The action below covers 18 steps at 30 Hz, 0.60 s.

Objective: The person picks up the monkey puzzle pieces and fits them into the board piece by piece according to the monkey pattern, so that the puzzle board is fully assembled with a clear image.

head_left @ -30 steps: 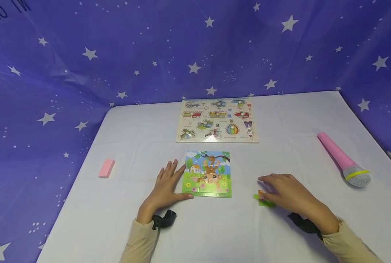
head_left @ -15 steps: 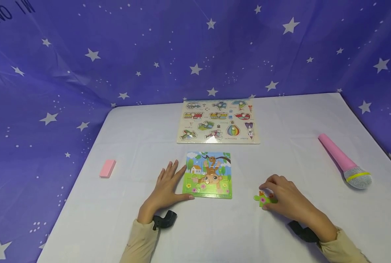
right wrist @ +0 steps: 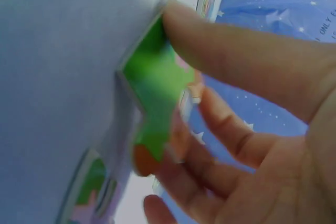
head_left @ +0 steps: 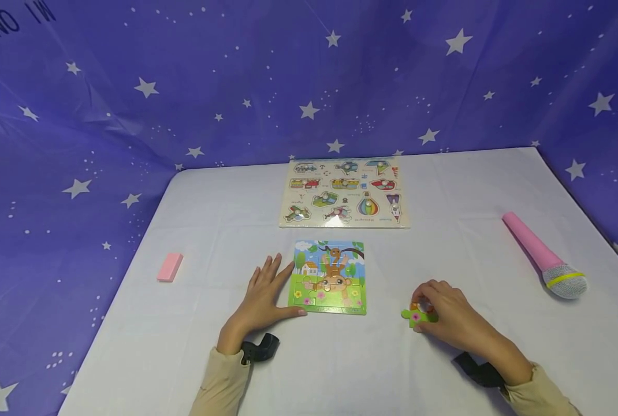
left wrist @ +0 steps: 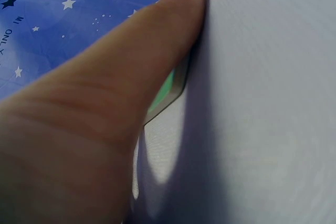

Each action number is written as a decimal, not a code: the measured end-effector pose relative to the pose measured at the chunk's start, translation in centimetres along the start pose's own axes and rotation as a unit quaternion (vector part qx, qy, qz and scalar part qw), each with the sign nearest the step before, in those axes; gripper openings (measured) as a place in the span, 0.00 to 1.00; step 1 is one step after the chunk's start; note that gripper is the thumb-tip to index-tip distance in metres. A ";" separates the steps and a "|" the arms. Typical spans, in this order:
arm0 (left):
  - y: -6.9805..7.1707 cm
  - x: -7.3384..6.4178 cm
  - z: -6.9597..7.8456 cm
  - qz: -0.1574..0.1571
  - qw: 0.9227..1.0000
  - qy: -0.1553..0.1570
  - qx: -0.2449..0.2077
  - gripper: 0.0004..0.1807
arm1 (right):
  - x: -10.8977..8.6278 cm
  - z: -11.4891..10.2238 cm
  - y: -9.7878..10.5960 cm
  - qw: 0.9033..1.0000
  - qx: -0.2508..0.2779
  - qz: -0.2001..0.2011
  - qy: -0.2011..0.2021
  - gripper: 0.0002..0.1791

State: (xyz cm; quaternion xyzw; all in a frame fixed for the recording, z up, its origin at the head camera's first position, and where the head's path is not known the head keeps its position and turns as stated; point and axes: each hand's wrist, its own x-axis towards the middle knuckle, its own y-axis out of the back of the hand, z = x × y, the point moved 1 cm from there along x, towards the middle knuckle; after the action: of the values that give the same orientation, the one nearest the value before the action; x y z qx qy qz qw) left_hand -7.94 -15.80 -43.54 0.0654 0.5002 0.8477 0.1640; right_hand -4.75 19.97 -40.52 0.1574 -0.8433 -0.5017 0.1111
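A square jigsaw puzzle (head_left: 330, 271) with a monkey hanging from a branch lies in the middle of the table. My left hand (head_left: 261, 300) rests spread at its left side, the thumb along the near left corner. To the right of the puzzle, my right hand (head_left: 451, 312) pinches a green jigsaw piece (head_left: 415, 318) with a pink flower on it, between thumb and fingers. In the right wrist view this green piece (right wrist: 157, 77) is tilted against the cloth. A second jigsaw piece (right wrist: 89, 192), green and pink, shows at the lower left there.
Behind the puzzle lies a wooden peg board (head_left: 344, 193) with vehicle pictures. A pink block (head_left: 170, 267) is at the left, and a pink toy microphone (head_left: 543, 254) at the right. A purple star-printed curtain (head_left: 267, 75) hangs round the white-clothed table.
My right hand's fingers have curled in from a looser reach and taken the green jigsaw piece against the thumb. The left hand stays beside the puzzle.
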 end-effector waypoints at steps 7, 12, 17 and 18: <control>-0.1 0.0 -0.1 0.002 1.000 -0.002 0.002 0.53 | -0.1 0.2 -0.2 0.998 0.058 -0.022 -0.002 0.15; -0.1 0.0 -0.1 -0.001 1.000 -0.001 0.005 0.54 | -0.2 0.4 -0.4 0.996 0.086 -0.027 0.022 0.20; -0.1 0.1 -0.2 -0.004 1.000 0.003 0.004 0.54 | -0.1 0.6 -0.3 0.993 0.107 -0.043 0.035 0.19; -0.1 0.1 -0.2 -0.004 1.000 0.003 0.004 0.54 | -0.1 0.6 -0.3 0.992 0.110 -0.046 0.037 0.18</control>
State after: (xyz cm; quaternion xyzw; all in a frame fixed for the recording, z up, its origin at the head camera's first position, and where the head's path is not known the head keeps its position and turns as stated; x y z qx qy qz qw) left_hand -8.06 -15.86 -43.73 0.0613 0.5048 0.8450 0.1657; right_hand -4.78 20.40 -41.10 0.2259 -0.8805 -0.4043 0.1014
